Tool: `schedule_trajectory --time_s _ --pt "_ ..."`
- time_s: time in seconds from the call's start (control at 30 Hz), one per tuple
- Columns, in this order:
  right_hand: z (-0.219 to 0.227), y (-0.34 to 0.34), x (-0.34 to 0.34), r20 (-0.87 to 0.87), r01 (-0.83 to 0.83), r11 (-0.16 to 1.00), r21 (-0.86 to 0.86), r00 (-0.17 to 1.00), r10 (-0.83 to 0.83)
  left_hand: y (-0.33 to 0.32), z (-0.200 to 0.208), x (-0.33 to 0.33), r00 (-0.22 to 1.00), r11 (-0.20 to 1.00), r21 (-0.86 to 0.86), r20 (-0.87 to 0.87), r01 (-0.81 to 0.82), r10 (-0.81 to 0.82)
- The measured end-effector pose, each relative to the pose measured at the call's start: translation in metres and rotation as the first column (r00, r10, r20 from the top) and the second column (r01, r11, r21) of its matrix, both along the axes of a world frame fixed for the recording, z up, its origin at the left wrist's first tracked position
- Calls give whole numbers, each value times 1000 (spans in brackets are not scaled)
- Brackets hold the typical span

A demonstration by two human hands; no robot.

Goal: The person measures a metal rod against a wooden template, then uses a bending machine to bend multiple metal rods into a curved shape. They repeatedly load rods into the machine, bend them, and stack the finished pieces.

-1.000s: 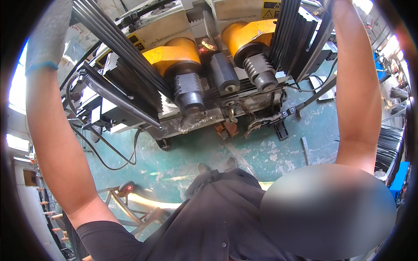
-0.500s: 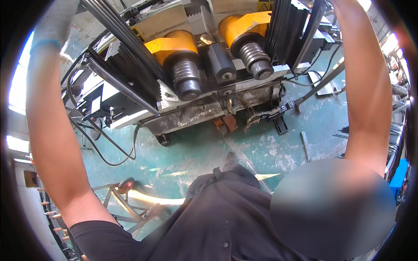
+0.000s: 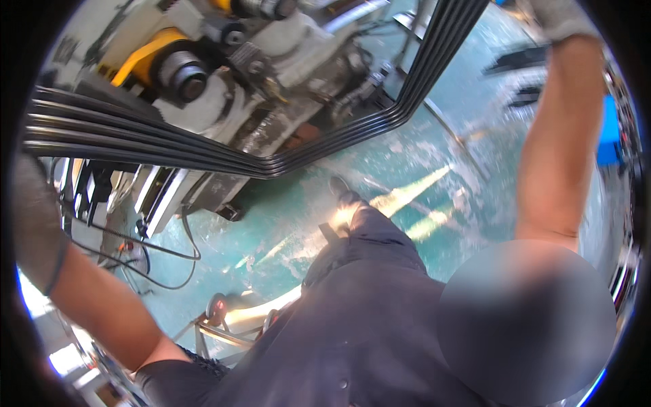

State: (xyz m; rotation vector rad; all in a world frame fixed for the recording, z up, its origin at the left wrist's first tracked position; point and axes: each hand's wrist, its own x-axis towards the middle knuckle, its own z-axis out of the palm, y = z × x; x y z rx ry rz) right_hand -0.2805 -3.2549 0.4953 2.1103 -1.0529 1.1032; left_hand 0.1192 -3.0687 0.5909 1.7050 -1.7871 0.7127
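A bundle of bent black metal bars (image 3: 332,142) is seen across the upper part of the view, with its bars lying close side by side. From the left rim it is sloped down to a first bend near the middle; from there it is led up to the right to a second bend, and then steeply to the upper edge. Whether the bars are hollow cannot be told.

The left hand (image 3: 32,217), in a grey glove, is seen at the left rim, just below the left part of the bundle. Its fingers are not shown clearly, so how far it is opened, and whether the bars are gripped by it, cannot be told. The right hand (image 3: 561,17), also gloved in grey, is cut by the upper edge, to the right of the bundle's upper part; its opening and its hold cannot be told either.

Behind the bundle, a machine with a yellow housing (image 3: 149,55) and a steel cylinder (image 3: 188,80) is partly covered by the bars. At its left side, a black hose (image 3: 196,247) is hung in a loop. On the worn green floor (image 3: 291,224), a dark shoe (image 3: 339,185) and a small wheel (image 3: 217,308) beside a metal frame (image 3: 225,336) are seen.
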Motion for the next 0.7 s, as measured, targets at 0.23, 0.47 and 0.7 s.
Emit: schedule_trajectory --time_s 0.23,0.47,0.7 --pt "-148 140 -131 13 165 951 262 985 -175 15 -204 -142 752 940 64 -619 336 -227" --pt "-302 241 -254 117 170 429 887 816 -566 29 -354 -278 629 805 237 -751 544 -203" --pt "-445 288 -358 228 155 371 916 559 -797 0 -480 -400 714 743 325 -641 585 -282"
